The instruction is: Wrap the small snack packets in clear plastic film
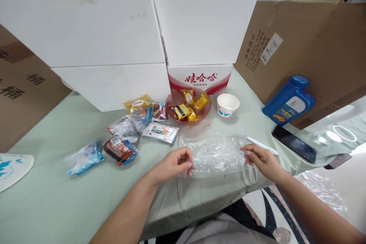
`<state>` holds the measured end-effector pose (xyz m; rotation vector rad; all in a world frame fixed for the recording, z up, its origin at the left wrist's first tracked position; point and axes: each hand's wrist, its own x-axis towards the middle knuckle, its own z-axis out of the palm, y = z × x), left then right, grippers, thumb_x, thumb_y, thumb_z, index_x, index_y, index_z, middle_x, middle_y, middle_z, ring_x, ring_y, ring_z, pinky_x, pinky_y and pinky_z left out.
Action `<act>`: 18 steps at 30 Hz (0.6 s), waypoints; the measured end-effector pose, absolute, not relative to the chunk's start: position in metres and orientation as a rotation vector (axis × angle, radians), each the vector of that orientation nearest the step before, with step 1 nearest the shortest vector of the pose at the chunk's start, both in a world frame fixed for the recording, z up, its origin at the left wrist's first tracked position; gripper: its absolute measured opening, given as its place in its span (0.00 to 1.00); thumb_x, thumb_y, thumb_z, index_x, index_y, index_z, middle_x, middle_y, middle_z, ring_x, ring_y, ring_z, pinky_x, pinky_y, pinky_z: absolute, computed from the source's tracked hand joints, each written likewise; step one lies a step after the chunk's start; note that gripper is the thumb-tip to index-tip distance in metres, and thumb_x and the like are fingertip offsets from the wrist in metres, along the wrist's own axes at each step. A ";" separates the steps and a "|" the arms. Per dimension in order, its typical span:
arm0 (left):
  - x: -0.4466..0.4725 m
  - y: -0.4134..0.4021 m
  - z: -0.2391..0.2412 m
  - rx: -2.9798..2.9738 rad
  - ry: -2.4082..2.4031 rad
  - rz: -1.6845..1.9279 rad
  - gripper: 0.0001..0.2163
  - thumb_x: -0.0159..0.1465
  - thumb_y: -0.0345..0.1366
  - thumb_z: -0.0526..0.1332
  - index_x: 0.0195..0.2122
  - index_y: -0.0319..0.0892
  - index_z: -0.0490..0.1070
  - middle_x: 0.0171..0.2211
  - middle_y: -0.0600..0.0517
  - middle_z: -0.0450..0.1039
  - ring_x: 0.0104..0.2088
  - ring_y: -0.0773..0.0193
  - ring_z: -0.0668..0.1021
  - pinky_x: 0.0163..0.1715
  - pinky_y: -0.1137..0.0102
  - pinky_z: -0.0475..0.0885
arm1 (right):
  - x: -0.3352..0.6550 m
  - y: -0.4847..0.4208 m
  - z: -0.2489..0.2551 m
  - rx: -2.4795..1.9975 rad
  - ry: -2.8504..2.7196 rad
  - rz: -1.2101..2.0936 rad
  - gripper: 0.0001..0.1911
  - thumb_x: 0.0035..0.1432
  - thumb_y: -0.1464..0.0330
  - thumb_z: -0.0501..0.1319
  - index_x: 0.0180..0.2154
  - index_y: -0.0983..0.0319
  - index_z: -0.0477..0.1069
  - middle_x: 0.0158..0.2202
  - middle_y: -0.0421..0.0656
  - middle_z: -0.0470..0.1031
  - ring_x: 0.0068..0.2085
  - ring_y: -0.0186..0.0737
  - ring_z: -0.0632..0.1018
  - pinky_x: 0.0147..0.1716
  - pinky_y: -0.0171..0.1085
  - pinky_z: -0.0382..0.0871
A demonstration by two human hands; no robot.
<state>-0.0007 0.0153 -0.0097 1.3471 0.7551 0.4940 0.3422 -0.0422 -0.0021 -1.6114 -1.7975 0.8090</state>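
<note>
**Clear plastic bag held at both ends, front edge of counter**

Your left hand point(174, 164) pinches the left end of the clear plastic bag point(214, 154), fingers closed on the film. Your right hand point(261, 160) grips the right end the same way. The bag lies stretched between them on the counter point(57, 194), near the front edge, partly hanging over it.

Handling, my read: thin film, very light, limp, likely slippery and clingy. It won't hold shape, so grip at the edges with fingertips, as you do now. Tears easily if pulled hard.

Around it: a white pen point(261, 145) just beyond your right hand, a dark phone point(294, 144) further right, a blue bottle point(288, 101) against a cardboard box point(314, 45). Behind the bag: a red bowl of wrapped snacks point(188, 107), a white paper cup point(228, 104), and loose snack packets point(128, 129) to the left.

Readable writing: red Chinese characters "娃哈哈" on the white carton point(200, 78). Bottle label and box print are too small to read.
</note>
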 end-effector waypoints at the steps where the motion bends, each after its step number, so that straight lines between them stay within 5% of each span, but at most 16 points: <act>1: 0.000 0.020 -0.013 1.327 0.843 0.583 0.14 0.57 0.44 0.65 0.35 0.41 0.63 0.28 0.55 0.72 0.25 0.67 0.77 0.25 0.74 0.69 | 0.339 -0.034 -0.005 -1.666 -1.768 0.783 0.18 0.64 0.57 0.50 0.43 0.60 0.72 0.24 0.40 0.75 0.24 0.38 0.77 0.27 0.37 0.73; 4: 0.004 0.032 -0.023 1.266 1.094 0.823 0.21 0.52 0.46 0.69 0.40 0.41 0.63 0.27 0.57 0.70 0.23 0.68 0.76 0.22 0.75 0.67 | 0.331 -0.012 -0.017 -1.832 -1.777 0.594 0.16 0.63 0.61 0.51 0.42 0.60 0.72 0.28 0.41 0.77 0.27 0.39 0.78 0.31 0.38 0.73; 8: 0.007 0.039 -0.029 1.143 1.168 0.904 0.32 0.47 0.50 0.71 0.47 0.42 0.59 0.35 0.53 0.72 0.26 0.65 0.78 0.22 0.73 0.69 | 0.325 -0.001 -0.033 -1.994 -1.964 0.229 0.16 0.64 0.65 0.49 0.43 0.61 0.73 0.42 0.48 0.79 0.42 0.46 0.79 0.43 0.42 0.70; 12: 0.008 0.037 -0.034 1.251 1.208 0.888 0.37 0.45 0.46 0.72 0.54 0.42 0.57 0.39 0.50 0.72 0.29 0.66 0.77 0.27 0.71 0.72 | 0.324 -0.007 -0.043 -2.092 -2.049 0.011 0.19 0.67 0.65 0.46 0.47 0.63 0.72 0.44 0.50 0.77 0.42 0.48 0.78 0.39 0.42 0.70; 18: 0.012 0.028 -0.043 1.650 1.378 0.828 0.23 0.56 0.31 0.61 0.54 0.43 0.64 0.34 0.53 0.74 0.30 0.67 0.76 0.33 0.71 0.72 | 0.332 -0.009 -0.054 -1.943 -2.093 -0.289 0.16 0.67 0.66 0.49 0.44 0.64 0.73 0.37 0.49 0.75 0.39 0.47 0.75 0.41 0.42 0.67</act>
